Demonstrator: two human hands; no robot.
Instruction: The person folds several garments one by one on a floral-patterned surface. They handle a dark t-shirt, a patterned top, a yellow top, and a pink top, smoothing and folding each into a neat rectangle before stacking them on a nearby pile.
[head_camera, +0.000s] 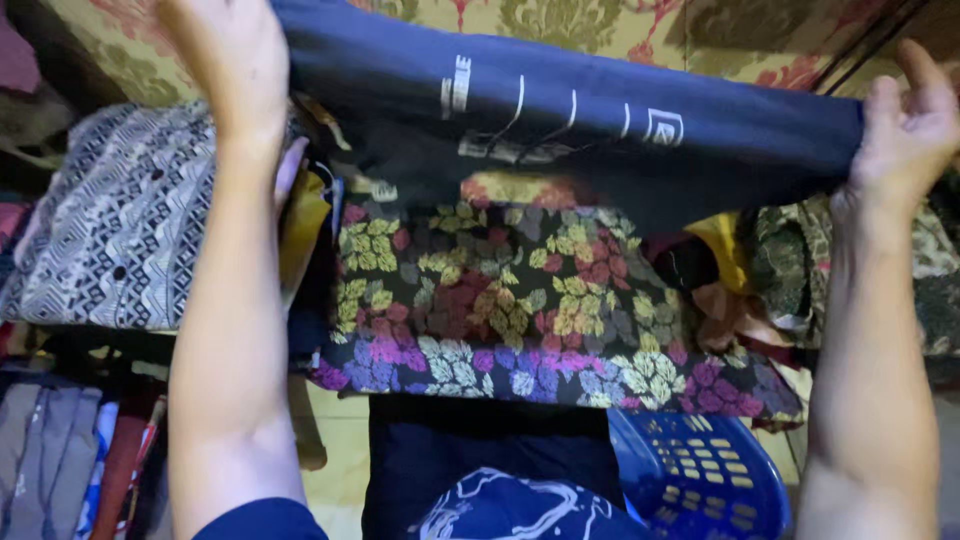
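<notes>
Stretching across the top of the view: a dark navy garment (600, 110) with white printed marks, pulled taut and level between two raised hands. Lying directly under it, a folded black cloth (520, 300) covered in yellow, red and purple leaf shapes, resting on top of a heap of mixed clothes. Spread to the left, a black-and-white zigzag patterned fabric (110, 230), well apart from the leaf cloth. Backing everything, a gold floral cover (590, 25) with red blooms. Sitting at the bottom edge, a dark piece of clothing with a white swirl (500, 500), and just beside it to the right a blue plastic laundry basket (700, 475) with a slotted wall. Peeking out at the right of the leaf cloth, a scrap of yellow fabric (730, 250) among crumpled pieces.

Gripping the garment's left end: left hand (225, 60), seen from the back, fingers curled over the edge and out of sight, so their exact closing cannot be told. Holding the garment's right end: right hand (905, 125), thumb up and apart, fingers pressed together and folded around the cloth edge.
</notes>
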